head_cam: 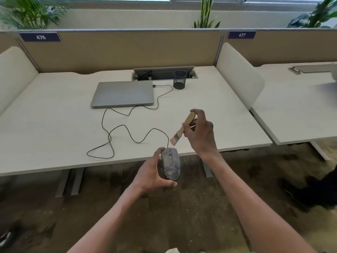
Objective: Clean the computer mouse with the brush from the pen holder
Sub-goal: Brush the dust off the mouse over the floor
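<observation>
My left hand grips a dusty grey wired computer mouse, held just off the front edge of the white desk. Pale powder covers the mouse's top. My right hand holds a small wooden-handled brush slanted down to the left. Its bristles hang a little above and to the right of the mouse's front end, not touching it. The black mesh pen holder stands at the back of the desk and looks empty.
A closed grey laptop lies at the back centre of the desk. The mouse's black cable loops across the desk to it. A cable tray is open behind it. White side dividers flank the desk; brown carpet lies below.
</observation>
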Action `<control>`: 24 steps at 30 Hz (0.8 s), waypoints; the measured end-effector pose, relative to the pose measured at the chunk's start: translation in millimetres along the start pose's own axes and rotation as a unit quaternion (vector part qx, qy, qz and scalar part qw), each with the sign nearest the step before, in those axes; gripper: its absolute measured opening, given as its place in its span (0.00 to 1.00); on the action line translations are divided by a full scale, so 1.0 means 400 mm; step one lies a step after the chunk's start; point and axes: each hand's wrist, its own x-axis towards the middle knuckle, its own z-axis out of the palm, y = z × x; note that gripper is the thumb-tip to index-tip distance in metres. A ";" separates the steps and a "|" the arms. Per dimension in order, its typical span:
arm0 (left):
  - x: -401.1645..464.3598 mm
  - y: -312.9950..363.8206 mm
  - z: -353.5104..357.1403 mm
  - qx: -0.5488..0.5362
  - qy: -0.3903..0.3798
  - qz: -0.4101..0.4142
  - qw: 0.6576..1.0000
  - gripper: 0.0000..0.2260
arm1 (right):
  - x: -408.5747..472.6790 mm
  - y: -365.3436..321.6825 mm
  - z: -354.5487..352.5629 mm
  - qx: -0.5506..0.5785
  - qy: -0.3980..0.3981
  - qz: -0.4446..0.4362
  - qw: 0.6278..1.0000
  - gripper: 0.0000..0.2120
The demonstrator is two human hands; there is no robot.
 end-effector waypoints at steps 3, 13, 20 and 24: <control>-0.031 0.028 0.026 -0.003 0.023 -0.016 1.000 0.54 | -0.007 0.006 -0.019 0.007 -0.022 -0.006 1.000 0.22; -0.087 0.137 0.135 -0.022 0.077 -0.075 0.994 0.54 | -0.023 0.059 -0.096 0.034 -0.089 -0.051 0.994 0.21; -0.114 0.139 0.155 -0.012 0.085 -0.080 0.993 0.55 | -0.040 0.047 -0.114 0.047 -0.096 -0.054 0.993 0.21; -0.129 0.114 0.124 -0.001 0.080 -0.079 0.994 0.56 | -0.054 0.017 -0.091 0.036 -0.095 -0.052 0.993 0.22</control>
